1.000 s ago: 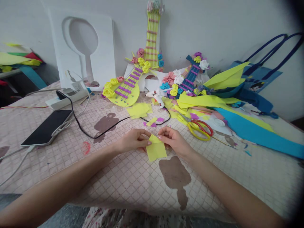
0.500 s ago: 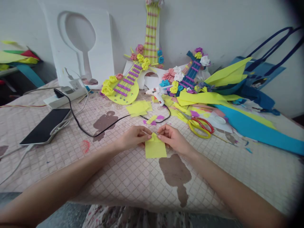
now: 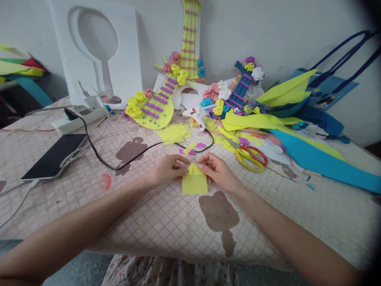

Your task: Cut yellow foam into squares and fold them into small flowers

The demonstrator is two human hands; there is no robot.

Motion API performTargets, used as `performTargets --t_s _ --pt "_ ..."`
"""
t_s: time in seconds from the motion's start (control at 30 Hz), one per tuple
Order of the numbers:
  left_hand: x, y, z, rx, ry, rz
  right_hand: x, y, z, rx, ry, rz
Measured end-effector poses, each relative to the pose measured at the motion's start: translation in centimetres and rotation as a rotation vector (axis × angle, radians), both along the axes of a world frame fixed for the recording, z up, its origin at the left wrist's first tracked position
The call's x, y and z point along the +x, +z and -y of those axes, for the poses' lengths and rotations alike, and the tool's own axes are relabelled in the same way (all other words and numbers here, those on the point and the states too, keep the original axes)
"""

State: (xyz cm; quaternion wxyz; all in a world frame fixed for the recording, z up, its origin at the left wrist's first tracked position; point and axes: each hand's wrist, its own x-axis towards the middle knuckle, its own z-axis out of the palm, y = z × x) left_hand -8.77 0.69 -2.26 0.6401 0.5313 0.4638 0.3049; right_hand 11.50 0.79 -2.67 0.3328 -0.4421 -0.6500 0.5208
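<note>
A small yellow paper square (image 3: 194, 184) is held just above the table's near middle, its top corners folded in to a point. My left hand (image 3: 171, 170) pinches its upper left edge between thumb and fingers. On the upper right edge, my right hand (image 3: 214, 169) has the same kind of pinch. Beyond the hands lie a short yellow strip (image 3: 190, 148), purple scraps (image 3: 201, 145) and a stack of yellow paper pieces (image 3: 172, 134). A white glue gun (image 3: 195, 118) rests behind them, and yellow- and red-handled scissors (image 3: 251, 158) lie to the right.
Flower-trimmed paper guitars (image 3: 156, 107) lean at the back beside a white cut-out board (image 3: 127, 59). A phone (image 3: 55, 157), power strip (image 3: 79, 119) and black cable (image 3: 102, 161) are at left. Blue paper (image 3: 324, 163) and a blue bag (image 3: 342, 93) are at right.
The folded top of the yellow paper now shows a clearer point, with both hands still pinching its sides. The view has shifted slightly.
</note>
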Motion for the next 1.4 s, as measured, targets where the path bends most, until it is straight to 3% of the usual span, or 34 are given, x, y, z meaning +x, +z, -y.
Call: performTargets --t_s 0.13,0.23,0.33,0.53,0.7,1.0,1.1,1.2,1.3,1.4 --pt "-0.2 0.1 -0.1 -0.045 0.043 0.015 1.6 -0.3 0.2 0.318 0.008 0.212" --pt "-0.3 0.5 -0.3 -0.108 0.074 0.066 2.8 -0.6 0.7 0.519 0.158 0.349" --pt "-0.3 0.8 -0.5 -0.206 0.075 0.148 3.4 -0.5 1.2 0.606 0.291 0.378" --pt "0.0 0.9 -0.6 -0.238 0.064 0.175 3.2 -0.3 1.3 0.823 0.331 0.409" --pt "-0.2 1.1 -0.7 -0.265 0.074 0.179 3.3 -0.2 1.4 0.809 0.4 0.427" --pt "-0.3 0.9 -0.6 -0.247 0.036 0.201 3.0 -0.4 1.4 0.835 0.342 0.402" --pt "-0.2 0.8 -0.5 -0.089 0.028 0.114 3.2 -0.2 1.5 0.842 0.31 0.422" --pt "-0.5 1.1 -0.1 0.351 0.002 -0.099 3.2 0.1 1.5 0.825 0.3 0.449" --pt "-0.8 1.3 0.8 0.765 -0.183 -0.322 3.1 0.2 1.6 0.773 0.31 0.445" --pt "-0.7 1.0 1.5 0.92 -0.329 -0.443 3.0 0.1 1.5 0.699 0.322 0.403"
